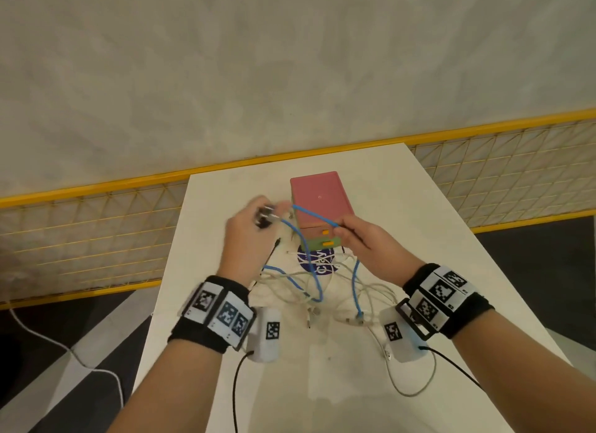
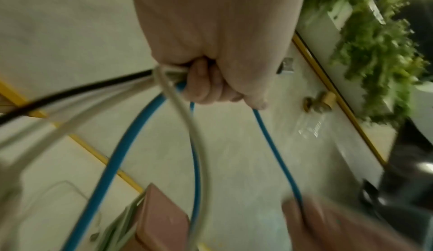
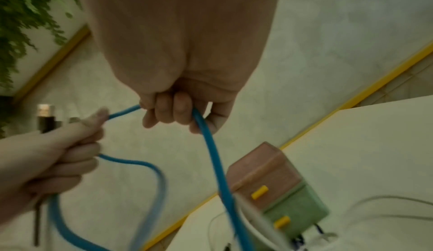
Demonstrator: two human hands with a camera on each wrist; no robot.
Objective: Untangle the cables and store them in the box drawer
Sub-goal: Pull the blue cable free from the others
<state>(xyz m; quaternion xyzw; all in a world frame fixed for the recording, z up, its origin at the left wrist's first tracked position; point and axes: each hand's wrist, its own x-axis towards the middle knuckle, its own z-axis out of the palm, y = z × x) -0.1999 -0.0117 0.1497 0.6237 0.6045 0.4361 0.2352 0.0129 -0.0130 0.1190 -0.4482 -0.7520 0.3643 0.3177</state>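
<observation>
A small box with a pink top stands at the table's far middle. Its two front drawers, brown and green, are closed and have yellow handles. My left hand is raised left of the box and grips a bundle of blue, white and black cables with a dark plug sticking out. My right hand is in front of the drawers and pinches the blue cable, which stretches between both hands. A tangle of white and blue cables lies on the table below my hands.
A purple round logo is on the table under the tangle. A yellow mesh fence runs behind and beside the table. A white cord lies on the floor at the left. Green plants hang on a wall.
</observation>
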